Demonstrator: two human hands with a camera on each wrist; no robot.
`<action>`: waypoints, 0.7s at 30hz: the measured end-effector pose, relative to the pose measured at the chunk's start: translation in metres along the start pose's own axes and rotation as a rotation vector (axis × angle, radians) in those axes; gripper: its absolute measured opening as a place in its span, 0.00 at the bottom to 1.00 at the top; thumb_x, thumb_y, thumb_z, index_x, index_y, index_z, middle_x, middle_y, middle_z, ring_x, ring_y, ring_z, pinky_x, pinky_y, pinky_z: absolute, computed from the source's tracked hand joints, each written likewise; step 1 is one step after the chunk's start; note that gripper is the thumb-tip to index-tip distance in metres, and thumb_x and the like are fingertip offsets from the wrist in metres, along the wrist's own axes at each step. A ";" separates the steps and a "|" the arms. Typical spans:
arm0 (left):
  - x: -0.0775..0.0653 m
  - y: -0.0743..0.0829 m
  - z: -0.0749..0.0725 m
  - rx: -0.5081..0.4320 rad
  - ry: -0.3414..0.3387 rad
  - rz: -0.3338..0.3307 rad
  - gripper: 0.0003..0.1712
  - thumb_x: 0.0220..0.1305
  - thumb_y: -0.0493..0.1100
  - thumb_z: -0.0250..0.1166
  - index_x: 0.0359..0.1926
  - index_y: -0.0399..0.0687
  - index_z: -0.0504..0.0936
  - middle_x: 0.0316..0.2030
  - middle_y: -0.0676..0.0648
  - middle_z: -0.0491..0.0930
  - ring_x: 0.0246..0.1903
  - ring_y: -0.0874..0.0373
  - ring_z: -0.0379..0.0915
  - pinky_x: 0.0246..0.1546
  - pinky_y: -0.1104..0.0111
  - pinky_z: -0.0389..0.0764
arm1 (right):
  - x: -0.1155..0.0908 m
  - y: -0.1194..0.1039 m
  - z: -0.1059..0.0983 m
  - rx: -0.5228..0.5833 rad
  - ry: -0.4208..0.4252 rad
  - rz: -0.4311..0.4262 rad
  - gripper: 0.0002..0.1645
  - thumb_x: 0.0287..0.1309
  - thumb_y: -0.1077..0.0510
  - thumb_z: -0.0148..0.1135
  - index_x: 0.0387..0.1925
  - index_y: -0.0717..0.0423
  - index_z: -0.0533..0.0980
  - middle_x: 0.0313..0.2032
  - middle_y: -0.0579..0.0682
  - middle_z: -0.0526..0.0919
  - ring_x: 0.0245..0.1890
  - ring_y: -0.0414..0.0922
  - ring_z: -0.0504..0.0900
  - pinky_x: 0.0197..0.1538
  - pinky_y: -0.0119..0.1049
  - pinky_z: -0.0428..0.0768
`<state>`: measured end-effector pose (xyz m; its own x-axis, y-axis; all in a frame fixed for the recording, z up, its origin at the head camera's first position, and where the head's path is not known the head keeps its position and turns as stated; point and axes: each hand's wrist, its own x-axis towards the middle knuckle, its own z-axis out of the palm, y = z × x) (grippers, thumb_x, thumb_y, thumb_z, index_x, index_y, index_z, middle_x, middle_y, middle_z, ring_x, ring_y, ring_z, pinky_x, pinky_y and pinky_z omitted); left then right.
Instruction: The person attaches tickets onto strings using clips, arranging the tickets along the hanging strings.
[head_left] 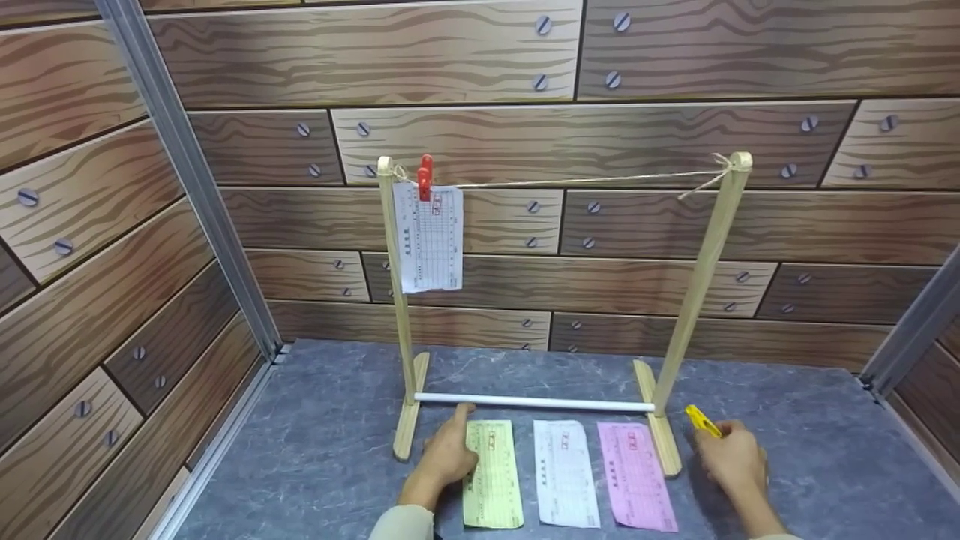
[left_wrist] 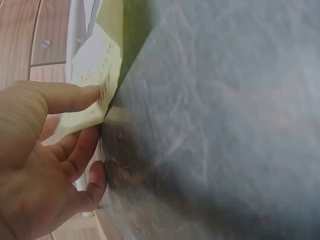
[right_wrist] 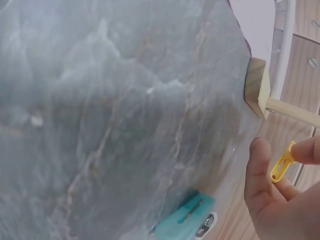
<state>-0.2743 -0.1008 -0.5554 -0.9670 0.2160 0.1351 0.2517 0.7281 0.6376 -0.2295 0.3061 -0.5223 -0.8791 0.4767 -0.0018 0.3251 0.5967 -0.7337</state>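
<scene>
A pale yellow-green printed paper slip (head_left: 493, 480) is pinched at its left edge between the thumb and fingers of the left hand (head_left: 448, 455); the slip is located on the grey marbled surface (head_left: 300, 442), in front of the white rod (head_left: 525, 401) of a pale wooden stand (head_left: 699, 300). A yellow plastic clip (head_left: 701, 421) is gripped by the right hand (head_left: 733, 459), to the right of the stand. To the right of the yellow-green slip, a white paper slip (head_left: 567, 476) and a pink paper slip (head_left: 639, 480) are laid in a row. Another white slip (head_left: 433, 247) is suspended from the stand's thin twine (head_left: 585, 180) by a red plastic clip (head_left: 425, 178), near the left post. A teal plastic item (right_wrist: 180, 222) is located near the right hand.
</scene>
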 end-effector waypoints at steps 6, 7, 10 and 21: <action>0.002 -0.007 0.000 -0.066 0.011 -0.029 0.34 0.44 0.30 0.67 0.56 0.39 0.69 0.42 0.39 0.79 0.43 0.43 0.74 0.45 0.47 0.70 | 0.000 -0.007 -0.003 0.198 -0.009 0.026 0.27 0.57 0.56 0.52 0.53 0.73 0.69 0.35 0.61 0.80 0.20 0.49 0.82 0.23 0.40 0.80; 0.002 -0.008 0.000 -0.079 0.012 -0.026 0.33 0.45 0.30 0.67 0.56 0.37 0.69 0.42 0.38 0.78 0.44 0.42 0.74 0.45 0.47 0.71 | 0.000 -0.008 -0.003 0.228 -0.007 0.032 0.27 0.58 0.56 0.52 0.53 0.73 0.69 0.36 0.62 0.80 0.21 0.49 0.82 0.23 0.41 0.80; 0.002 -0.011 -0.001 -0.115 0.017 -0.009 0.26 0.48 0.30 0.65 0.52 0.32 0.73 0.41 0.38 0.78 0.43 0.43 0.74 0.46 0.50 0.72 | 0.000 -0.012 -0.004 0.321 0.002 0.053 0.26 0.60 0.56 0.52 0.54 0.72 0.70 0.39 0.62 0.80 0.21 0.49 0.82 0.24 0.40 0.81; 0.000 -0.014 -0.001 -0.179 0.047 0.004 0.08 0.62 0.34 0.58 0.41 0.41 0.81 0.30 0.51 0.78 0.33 0.57 0.72 0.37 0.58 0.74 | -0.001 -0.023 -0.012 0.564 -0.066 0.115 0.26 0.62 0.55 0.56 0.58 0.66 0.70 0.29 0.44 0.78 0.23 0.41 0.80 0.27 0.37 0.81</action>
<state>-0.2783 -0.1116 -0.5632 -0.9678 0.1853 0.1706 0.2488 0.5987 0.7614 -0.2323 0.2998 -0.4972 -0.8748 0.4662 -0.1319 0.1996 0.0986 -0.9749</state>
